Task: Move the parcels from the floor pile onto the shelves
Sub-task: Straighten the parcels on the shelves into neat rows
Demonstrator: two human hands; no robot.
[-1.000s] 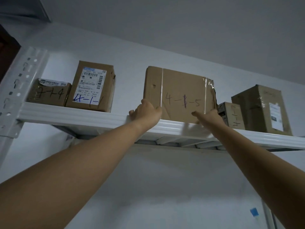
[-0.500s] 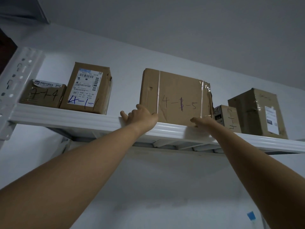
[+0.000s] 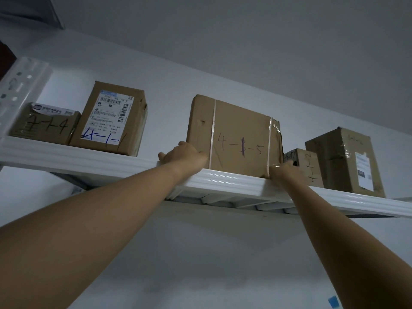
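Brown cardboard parcel marked 4-1-5 (image 3: pixel 236 139) sits on the white metal shelf (image 3: pixel 100 158) — placed, I judge; left hand (image 3: pixel 185 156) and right hand (image 3: pixel 287 171) touch its lower corners, grip I cannot tell; floor pile unseen.

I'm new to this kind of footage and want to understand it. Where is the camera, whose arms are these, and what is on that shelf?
There is no machine here. The arms belong to a person, and the one camera sits on their head, here looking up at a white metal shelf. Five cardboard parcels stand on it: a low box far left, a tall labelled box beside it, a large box marked 4-1-5 in the middle, then a small box and a taped box on the right. The left hand touches the large box's lower left corner, and the right hand its lower right corner. The fingers are mostly hidden, so the grip is unclear.
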